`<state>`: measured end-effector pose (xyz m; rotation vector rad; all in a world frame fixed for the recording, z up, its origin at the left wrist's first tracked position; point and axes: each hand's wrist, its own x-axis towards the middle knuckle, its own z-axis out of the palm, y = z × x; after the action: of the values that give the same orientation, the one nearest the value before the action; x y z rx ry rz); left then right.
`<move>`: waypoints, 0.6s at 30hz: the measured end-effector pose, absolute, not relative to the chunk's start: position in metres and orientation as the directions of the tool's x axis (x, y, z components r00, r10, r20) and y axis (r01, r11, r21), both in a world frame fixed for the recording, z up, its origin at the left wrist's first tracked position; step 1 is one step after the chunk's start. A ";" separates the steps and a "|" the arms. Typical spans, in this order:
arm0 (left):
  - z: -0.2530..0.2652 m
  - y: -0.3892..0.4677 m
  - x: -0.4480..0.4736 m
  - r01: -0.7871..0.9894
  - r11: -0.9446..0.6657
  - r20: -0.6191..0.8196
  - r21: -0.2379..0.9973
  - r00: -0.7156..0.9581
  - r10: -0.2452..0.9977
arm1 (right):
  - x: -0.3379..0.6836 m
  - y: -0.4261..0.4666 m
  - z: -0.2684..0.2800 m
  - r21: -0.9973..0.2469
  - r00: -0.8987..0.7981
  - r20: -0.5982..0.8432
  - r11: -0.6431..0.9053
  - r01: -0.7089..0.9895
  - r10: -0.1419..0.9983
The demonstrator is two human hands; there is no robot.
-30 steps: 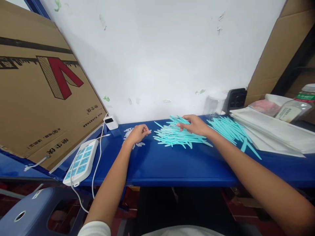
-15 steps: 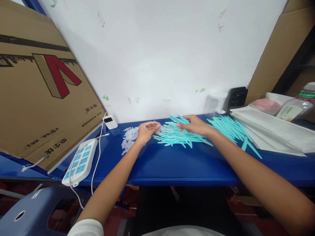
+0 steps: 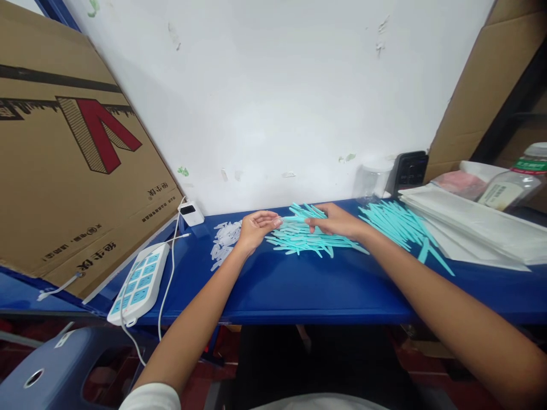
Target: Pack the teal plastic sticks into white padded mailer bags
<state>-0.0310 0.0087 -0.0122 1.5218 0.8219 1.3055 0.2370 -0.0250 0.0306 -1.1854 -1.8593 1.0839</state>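
Note:
My left hand is closed in a pinch, with a small clear plastic piece at its fingertips. My right hand grips a slim teal plastic stick, whose left end meets the clear piece. Whether the two are joined or only touching, I cannot tell. Under and around both hands lies a heap of teal sticks on the blue table. Beside my left hand is a pile of small clear plastic pieces, partly hidden by that hand.
A second bunch of teal sticks lies on the right, beside white paper sheets and a plastic bottle. A clear jar stands by the wall. Left are a power strip, cables and a large carton.
My right hand has brought a teal stick leftward to the clear piece in my left hand. The left hand has shifted only slightly.

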 end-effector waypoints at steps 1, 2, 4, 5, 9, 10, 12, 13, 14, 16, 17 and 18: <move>-0.012 0.008 -0.031 -0.073 -0.333 0.341 0.940 0.213 0.916 | 0.237 -0.025 0.030 -0.894 -0.363 0.103 0.246 0.374 0.926; -0.012 0.008 -0.030 -0.069 -0.327 0.334 0.943 0.218 0.917 | 0.238 -0.024 0.030 -0.890 -0.363 0.104 0.250 0.382 0.926; -0.012 0.008 -0.030 -0.068 -0.315 0.322 0.947 0.226 0.919 | 0.238 -0.024 0.029 -0.882 -0.364 0.099 0.250 0.398 0.926; -0.012 0.008 -0.029 -0.068 -0.312 0.319 0.948 0.224 0.921 | 0.239 -0.024 0.029 -0.881 -0.365 0.094 0.248 0.403 0.926; -0.010 0.008 -0.029 -0.052 -0.311 0.315 0.949 0.189 0.930 | 0.239 -0.024 0.030 -0.886 -0.355 0.088 0.236 0.399 0.931; -0.010 0.008 -0.030 -0.051 -0.307 0.311 0.950 0.179 0.933 | 0.239 -0.025 0.031 -0.888 -0.350 0.088 0.232 0.396 0.933; -0.010 0.008 -0.030 -0.054 -0.292 0.297 0.955 0.168 0.940 | 0.239 -0.025 0.032 -0.887 -0.344 0.086 0.229 0.400 0.935; -0.010 0.007 -0.031 -0.059 -0.283 0.289 0.957 0.166 0.943 | 0.239 -0.025 0.033 -0.883 -0.345 0.084 0.231 0.409 0.935; -0.010 0.007 -0.031 -0.064 -0.273 0.281 0.960 0.170 0.945 | 0.239 -0.026 0.033 -0.876 -0.348 0.085 0.236 0.420 0.934; -0.011 0.007 -0.030 -0.072 -0.259 0.268 0.963 0.183 0.946 | 0.240 -0.025 0.033 -0.861 -0.353 0.074 0.239 0.449 0.933; -0.011 0.007 -0.030 -0.074 -0.257 0.267 0.963 0.190 0.945 | 0.240 -0.025 0.032 -0.856 -0.353 0.063 0.232 0.462 0.934; -0.011 0.006 -0.029 -0.074 -0.256 0.266 0.964 0.199 0.943 | 0.240 -0.025 0.031 -0.852 -0.351 0.052 0.224 0.472 0.935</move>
<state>-0.0292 0.0062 -0.0110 1.4552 0.8806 1.2603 0.2397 -0.0245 0.0310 -1.2923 -1.9240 1.0348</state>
